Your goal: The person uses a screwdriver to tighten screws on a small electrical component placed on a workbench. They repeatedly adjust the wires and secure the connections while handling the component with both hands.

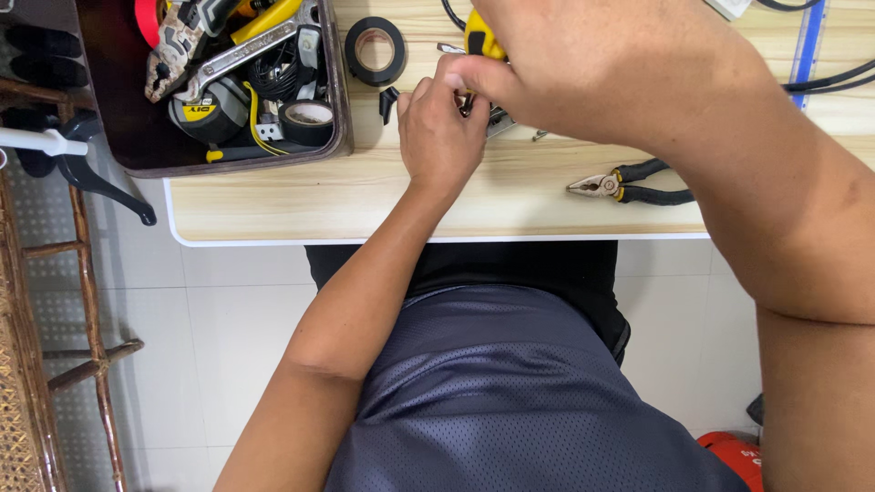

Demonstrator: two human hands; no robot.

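Pale wood-grain table [437, 196] is the landmark here, so everything below is placed off that. Near the middle of its far half, the left hand [442, 137] sits knuckles-up with fingers curled down onto a small metal part [497, 118], pinning it to the top. The right hand [592, 64] comes in from above and is closed around a yellow-handled tool [480, 38], pinching it so the working end points down right where the left fingers are. Tip is hidden behind the hands, so can't say what kind of bit it has.

Looks to me like the fastening or loosening bit on that metal part is what's going on, mid-step. Next move probably needs the left hand to keep the part from spinning while the right turns the tool straight down, not tilted.

Other stuff: pliers [629, 185] with black handles lie on the table's right side, near the front edge, well apart from the hands. A roll of black tape [375, 50] sits just left of the hands. The dark tray [339, 100] of tools takes up the table's left end, with a tape measure [205, 111] and another tape roll [306, 118] inside. A tiny screw [540, 135] lies just right of the part.
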